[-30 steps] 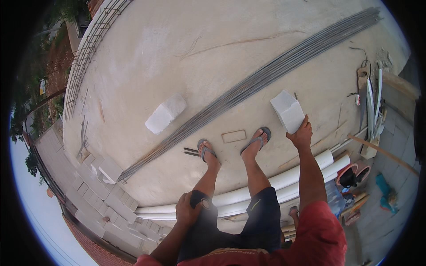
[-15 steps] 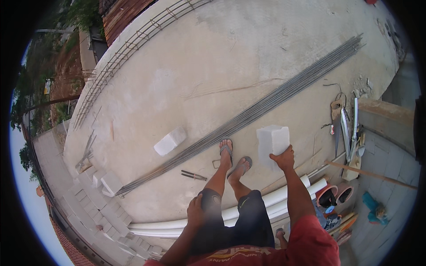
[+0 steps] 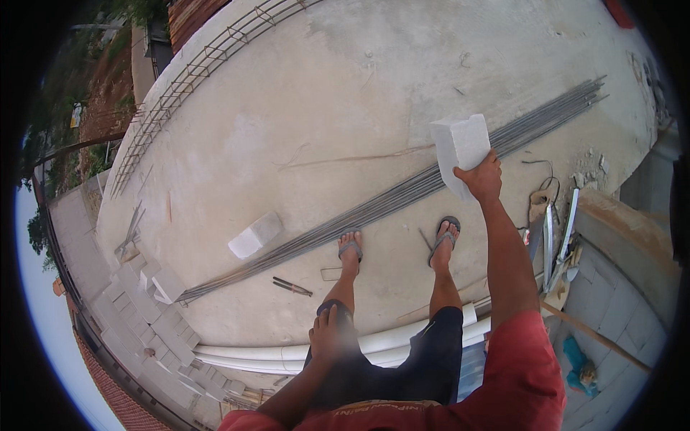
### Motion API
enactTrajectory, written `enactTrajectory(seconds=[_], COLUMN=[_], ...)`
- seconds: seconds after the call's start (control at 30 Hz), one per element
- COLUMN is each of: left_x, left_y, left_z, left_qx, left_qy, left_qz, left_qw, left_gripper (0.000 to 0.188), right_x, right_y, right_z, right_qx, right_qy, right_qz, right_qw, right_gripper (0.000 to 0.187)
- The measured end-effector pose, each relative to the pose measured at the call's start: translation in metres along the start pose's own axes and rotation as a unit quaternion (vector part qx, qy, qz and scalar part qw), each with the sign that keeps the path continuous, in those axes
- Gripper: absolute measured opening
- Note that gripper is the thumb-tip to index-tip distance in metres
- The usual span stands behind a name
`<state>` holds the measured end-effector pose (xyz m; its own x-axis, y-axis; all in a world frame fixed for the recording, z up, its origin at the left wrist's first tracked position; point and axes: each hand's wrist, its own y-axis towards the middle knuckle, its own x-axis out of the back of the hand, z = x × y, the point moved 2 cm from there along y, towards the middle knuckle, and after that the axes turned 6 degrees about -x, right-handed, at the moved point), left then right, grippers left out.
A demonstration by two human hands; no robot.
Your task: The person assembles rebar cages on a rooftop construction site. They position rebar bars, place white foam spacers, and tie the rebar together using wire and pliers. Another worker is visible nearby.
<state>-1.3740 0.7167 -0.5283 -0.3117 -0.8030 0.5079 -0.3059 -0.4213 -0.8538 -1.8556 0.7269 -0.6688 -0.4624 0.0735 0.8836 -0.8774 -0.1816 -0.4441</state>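
Note:
My right hand (image 3: 480,178) grips the near edge of a pale aerated concrete block (image 3: 466,144), thumb on one side and fingers on the other. Held out on an extended arm, the block covers part of a long bundle of steel bars (image 3: 374,208); how high it is above them I cannot tell. My left hand (image 3: 329,334) lies on my left knee, fingers laid over the dark shorts, holding nothing. A second white block (image 3: 256,235) rests on the concrete floor beyond the bars, to the left.
Long-handled cutters (image 3: 292,287) and a bent wire loop (image 3: 331,274) lie near my left foot. White pipes (image 3: 287,353) run behind my feet. Stacked blocks (image 3: 147,309) stand at left. A handsaw (image 3: 539,208) and metal strips (image 3: 568,223) are at right, beside a wooden pole (image 3: 596,335).
The block in my right hand has moved forward and slightly right, over the bar bundle. My right foot has stepped right and forward, widening my stance. My left hand stays on my knee.

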Motion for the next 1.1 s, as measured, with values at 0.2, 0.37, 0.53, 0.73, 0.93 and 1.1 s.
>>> enactTrajectory(seconds=[0.2,0.37,0.53,0.73,0.93,1.1], left_x=[-0.023,-0.035,-0.034,-0.034,-0.025,-0.026], left_y=[0.007,0.012,0.022,0.018,0.022,0.018], left_z=[-0.042,-0.052,-0.055,-0.047,-0.044,-0.04], left_qx=[0.057,0.084,0.097,0.117,0.107,0.09], left_qy=[-0.042,-0.06,-0.092,-0.104,-0.104,-0.111], left_qz=[-0.004,0.013,0.01,0.02,0.019,-0.001], left_qw=[0.997,0.995,0.991,0.987,0.989,0.99], left_gripper=[0.088,0.086,0.086,0.084,0.083,0.082], right_x=[-0.012,-0.052,-0.068,-0.073,-0.075,-0.075], right_y=[0.116,0.159,0.164,0.17,0.17,0.167], right_z=[0.02,0.017,0.031,0.024,0.024,0.018], right_qx=[0.085,0.047,0.011,0.018,0.02,0.043], right_qy=[-0.023,-0.052,-0.087,-0.107,-0.104,-0.107], right_qz=[-0.041,-0.018,-0.011,0.019,0.001,-0.015], right_qw=[0.995,0.997,0.996,0.994,0.994,0.993], right_gripper=[0.095,0.105,0.113,0.116,0.119,0.126])
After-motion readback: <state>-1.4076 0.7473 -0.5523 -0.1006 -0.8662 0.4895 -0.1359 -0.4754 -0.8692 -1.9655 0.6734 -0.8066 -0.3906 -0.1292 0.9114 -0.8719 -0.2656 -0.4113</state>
